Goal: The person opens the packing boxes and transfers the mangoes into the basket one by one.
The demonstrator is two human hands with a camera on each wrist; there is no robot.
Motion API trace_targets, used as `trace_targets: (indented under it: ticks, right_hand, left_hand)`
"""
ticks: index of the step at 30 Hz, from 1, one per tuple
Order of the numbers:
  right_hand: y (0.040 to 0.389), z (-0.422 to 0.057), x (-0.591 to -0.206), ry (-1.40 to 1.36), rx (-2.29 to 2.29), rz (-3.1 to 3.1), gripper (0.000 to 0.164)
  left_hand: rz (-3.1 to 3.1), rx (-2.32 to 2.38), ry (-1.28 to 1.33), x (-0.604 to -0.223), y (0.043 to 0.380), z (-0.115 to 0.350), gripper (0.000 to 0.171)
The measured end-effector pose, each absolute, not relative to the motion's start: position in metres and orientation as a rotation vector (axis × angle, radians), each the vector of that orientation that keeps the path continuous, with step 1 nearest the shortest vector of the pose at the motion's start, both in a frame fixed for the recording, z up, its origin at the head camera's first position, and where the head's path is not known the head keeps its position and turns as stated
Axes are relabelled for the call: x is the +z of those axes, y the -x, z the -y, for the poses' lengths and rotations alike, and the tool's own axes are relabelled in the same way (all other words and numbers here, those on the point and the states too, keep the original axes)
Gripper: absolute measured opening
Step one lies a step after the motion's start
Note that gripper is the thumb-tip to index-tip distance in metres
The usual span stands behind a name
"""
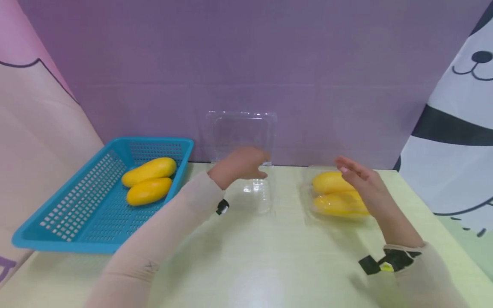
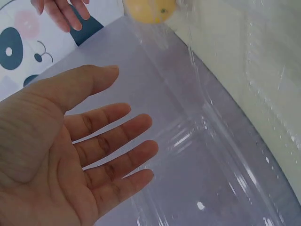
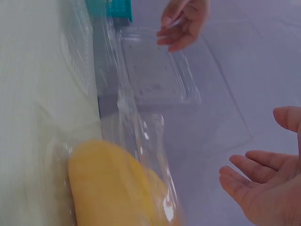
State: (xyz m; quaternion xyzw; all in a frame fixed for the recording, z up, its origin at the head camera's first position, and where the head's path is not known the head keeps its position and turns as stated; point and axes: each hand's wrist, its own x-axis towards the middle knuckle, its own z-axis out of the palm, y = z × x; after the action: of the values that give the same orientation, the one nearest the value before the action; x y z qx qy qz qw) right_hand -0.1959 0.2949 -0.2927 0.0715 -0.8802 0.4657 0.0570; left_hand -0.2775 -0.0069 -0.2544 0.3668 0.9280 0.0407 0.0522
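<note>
My left hand (image 1: 242,164) hovers over an open clear plastic clamshell box, its fingers loosely spread in the left wrist view and nothing in the palm. The box's lid (image 1: 242,128) stands upright against the purple backdrop, while its base (image 1: 259,201) lies on the table. To the right, my right hand (image 1: 363,182) is raised beside a second clear clamshell box (image 1: 308,209), also empty-handed with fingers extended. Inside that box lie yellow mangoes (image 1: 327,183), seen through the plastic; the hand hides part of them in the head view.
A blue perforated basket (image 1: 69,246) stands at the left of the pale table (image 1: 262,261), with two yellow mangoes (image 1: 149,191) in it. A purple cloth (image 1: 250,55) rises behind the table's back edge. Panda-print fabric (image 1: 458,171) hangs at the right.
</note>
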Motion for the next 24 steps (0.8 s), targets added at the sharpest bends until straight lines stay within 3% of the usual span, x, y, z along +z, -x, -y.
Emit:
trace_targets:
  ticks: [12,20,24]
  right_hand:
    - [0.196,-0.362,-0.309,-0.219,1.752,2.352,0.049]
    - [0.19,-0.394,-0.319,-0.208,2.026,2.111,0.052]
    - [0.188,-0.405,-0.325,-0.068,1.796,2.336,0.055]
  left_hand:
    - [-2.79,0.091,-1.178,-0.267,0.272,-0.018,0.045]
    - [-2.745,0.107,-1.216,-0.266,0.267,-0.033,0.046]
    - [-2.745,0.084,-1.261,-0.265,0.264,-0.04,0.045]
